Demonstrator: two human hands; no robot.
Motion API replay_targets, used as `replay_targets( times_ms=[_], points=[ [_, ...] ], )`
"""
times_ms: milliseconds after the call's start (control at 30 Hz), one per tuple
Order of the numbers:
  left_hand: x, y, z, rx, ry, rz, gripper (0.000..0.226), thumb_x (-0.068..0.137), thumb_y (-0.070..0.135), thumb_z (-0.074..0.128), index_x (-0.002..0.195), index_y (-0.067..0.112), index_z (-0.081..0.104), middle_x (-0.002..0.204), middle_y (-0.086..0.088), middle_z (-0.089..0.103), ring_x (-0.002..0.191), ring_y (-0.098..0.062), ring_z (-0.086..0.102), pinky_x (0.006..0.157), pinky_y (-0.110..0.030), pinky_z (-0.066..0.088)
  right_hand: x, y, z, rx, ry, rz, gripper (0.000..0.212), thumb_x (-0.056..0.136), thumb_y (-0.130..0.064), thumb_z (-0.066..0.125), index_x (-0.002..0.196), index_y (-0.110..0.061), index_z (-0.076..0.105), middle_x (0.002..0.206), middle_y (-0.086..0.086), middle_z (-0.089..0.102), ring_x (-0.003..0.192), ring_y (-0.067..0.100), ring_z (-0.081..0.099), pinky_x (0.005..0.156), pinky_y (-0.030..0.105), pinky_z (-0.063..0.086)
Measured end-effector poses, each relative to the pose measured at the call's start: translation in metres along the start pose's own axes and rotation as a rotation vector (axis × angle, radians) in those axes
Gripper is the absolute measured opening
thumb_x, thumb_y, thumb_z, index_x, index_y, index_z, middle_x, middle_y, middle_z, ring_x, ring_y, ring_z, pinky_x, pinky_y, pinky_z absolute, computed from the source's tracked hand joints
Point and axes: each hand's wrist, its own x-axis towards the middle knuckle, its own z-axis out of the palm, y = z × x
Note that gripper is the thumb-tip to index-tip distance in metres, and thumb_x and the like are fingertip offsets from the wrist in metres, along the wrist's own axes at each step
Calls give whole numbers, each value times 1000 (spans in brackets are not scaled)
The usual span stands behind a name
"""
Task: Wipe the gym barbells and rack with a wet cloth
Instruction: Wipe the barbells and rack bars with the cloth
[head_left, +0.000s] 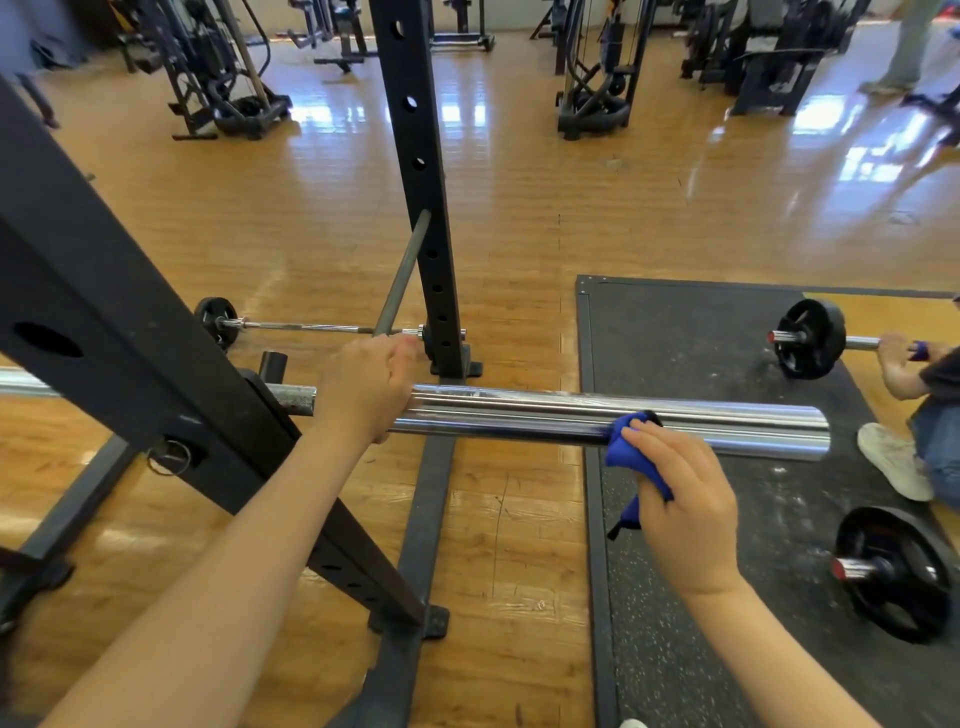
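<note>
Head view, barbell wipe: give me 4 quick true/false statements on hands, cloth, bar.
1. The right hand holds a blue cloth against the chrome barbell sleeve. True.
2. The left hand hangs free of the bar. False: it grips the sleeve near the rack.
3. The sleeve being wiped carries a weight plate. False: it is bare.
4. A second person at the right edge holds another barbell. True.

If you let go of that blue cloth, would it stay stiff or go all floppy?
Probably floppy: the blue cloth bunches into folds under the right hand, and a loose corner droops below. It likely weighs little, since the fingers hold it against the chrome barbell sleeve easily.
</note>
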Motion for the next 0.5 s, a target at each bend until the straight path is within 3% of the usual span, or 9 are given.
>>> replay_targets(
  times_ms=[67, 133, 200, 267, 333, 500],
  points=[
    [-5, -3, 2, -36, 84, -1, 45, 92, 31, 23, 73, 10, 58, 61, -2, 51, 61, -23, 50, 54, -24, 33, 13, -2, -4, 10, 39, 15, 31, 83, -4, 46, 105, 7, 65, 98, 17, 65, 95, 18, 53, 96, 11, 36],
    [-7, -7, 6, -37, 100, -10, 51, 92, 29, 24, 88, 0, 66, 82, -16, 65, 84, -31, 62, 84, -28, 42, 32, -1, -6, 21, 82, 29, 30, 84, -4, 49, 107, 7, 65, 102, 11, 63, 98, 19, 54, 96, 10, 36],
    [-7, -8, 6, -27, 113, -17, 51, 94, 27, 27, 110, -3, 65, 113, -20, 66, 113, -32, 58, 104, -35, 31, 51, -1, -4, 17, 25, 73, 28, 84, -3, 54, 109, 4, 65, 105, 5, 61, 99, 18, 54, 96, 12, 37],
    [-13, -8, 6, 7, 145, 25, 51, 95, 25, 27, 121, -4, 59, 126, -20, 59, 124, -33, 51, 109, -42, 29, 63, -1, 1, -17, -157, 171, 27, 86, -3, 60, 113, -3, 65, 103, 4, 66, 93, 16, 57, 84, 23, 45],
    [-27, -10, 12, 89, 135, 85, 50, 95, 24, 27, 124, -5, 56, 131, -20, 55, 128, -33, 46, 111, -47, 28, 64, 1, 8, -114, -275, 196, 26, 87, -8, 64, 112, -9, 66, 94, 5, 69, 82, 16, 59, 69, 25, 42],
    [-36, -14, 22, 205, 99, 107, 49, 94, 22, 29, 124, -7, 56, 127, -23, 57, 126, -37, 47, 110, -45, 26, 51, 9, 11, -98, -191, 108, 25, 84, -4, 67, 109, -4, 66, 91, 8, 70, 80, 21, 63, 71, 27, 44]
  ],
)
